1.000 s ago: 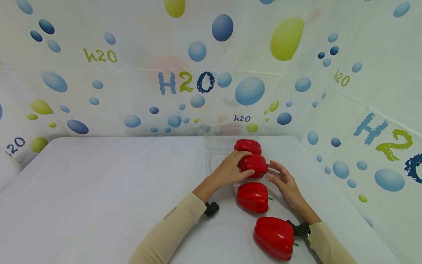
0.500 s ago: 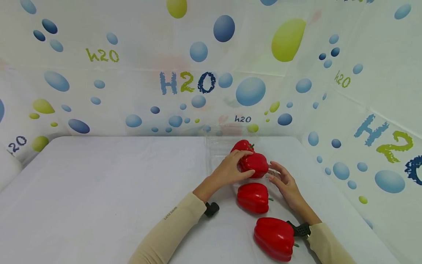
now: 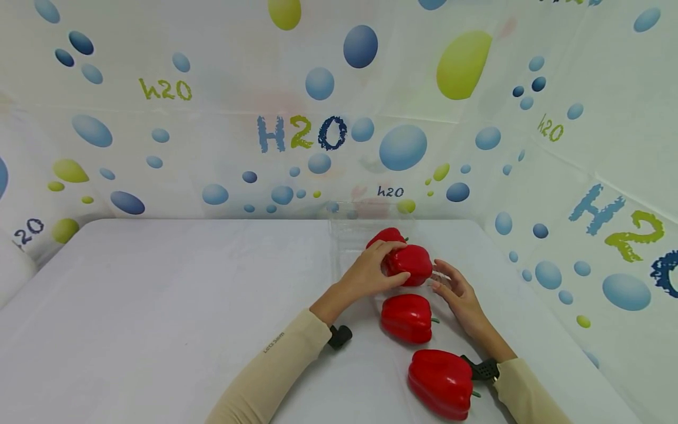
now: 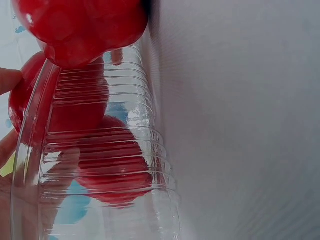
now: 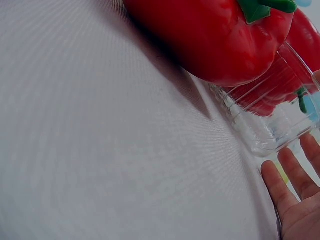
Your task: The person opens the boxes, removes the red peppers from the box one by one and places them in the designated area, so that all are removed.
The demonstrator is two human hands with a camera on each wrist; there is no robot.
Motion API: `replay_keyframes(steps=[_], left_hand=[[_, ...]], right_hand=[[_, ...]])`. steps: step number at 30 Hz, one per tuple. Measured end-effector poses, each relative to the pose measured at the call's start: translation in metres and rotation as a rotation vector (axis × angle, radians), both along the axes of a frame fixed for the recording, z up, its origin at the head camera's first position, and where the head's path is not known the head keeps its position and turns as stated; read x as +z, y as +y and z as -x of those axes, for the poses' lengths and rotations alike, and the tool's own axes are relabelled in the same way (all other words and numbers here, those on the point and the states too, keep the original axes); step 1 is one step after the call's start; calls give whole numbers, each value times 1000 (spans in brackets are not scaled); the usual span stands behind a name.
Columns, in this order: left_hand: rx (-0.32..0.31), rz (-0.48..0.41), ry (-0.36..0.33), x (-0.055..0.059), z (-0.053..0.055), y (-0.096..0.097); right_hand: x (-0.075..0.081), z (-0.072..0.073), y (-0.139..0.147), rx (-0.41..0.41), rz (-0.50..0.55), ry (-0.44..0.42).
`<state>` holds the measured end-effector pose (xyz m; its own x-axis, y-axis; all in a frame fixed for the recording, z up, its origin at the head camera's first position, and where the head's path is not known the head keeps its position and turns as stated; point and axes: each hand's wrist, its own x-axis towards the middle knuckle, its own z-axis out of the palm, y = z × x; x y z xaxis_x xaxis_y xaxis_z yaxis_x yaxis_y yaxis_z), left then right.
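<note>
My left hand (image 3: 365,275) grips a red bell pepper (image 3: 414,265), fingers over the far side and thumb on the near side. This pepper is at the near end of a clear plastic container (image 4: 30,160), partly below its rim. Behind it inside the container lies another bell pepper (image 3: 385,237), its green stem to the right. In the left wrist view that inner pepper (image 4: 112,167) shows through the ribbed wall. My right hand (image 3: 462,299) is at the container's right side; its fingers (image 5: 297,172) are fairly straight, right at the clear wall.
Two more red bell peppers lie on the white table (image 3: 159,318) in front of the container: one close to it (image 3: 406,318), one nearer me (image 3: 441,384) beside the right wrist. A patterned sheet (image 3: 222,159) hangs along the back and right.
The bell pepper at the back of the container has rolled to the left, and its green stem has come into view. Both hands have stayed almost in place.
</note>
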<state>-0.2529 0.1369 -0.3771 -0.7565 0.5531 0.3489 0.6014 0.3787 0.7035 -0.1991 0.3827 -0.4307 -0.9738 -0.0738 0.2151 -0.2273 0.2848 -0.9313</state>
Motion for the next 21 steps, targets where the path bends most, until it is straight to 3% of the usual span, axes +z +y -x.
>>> replay_keyframes(steps=[21], left_hand=[[-3, -34, -25, 3, -3, -3]], right_hand=[[-1, 0, 0, -1, 6, 3]])
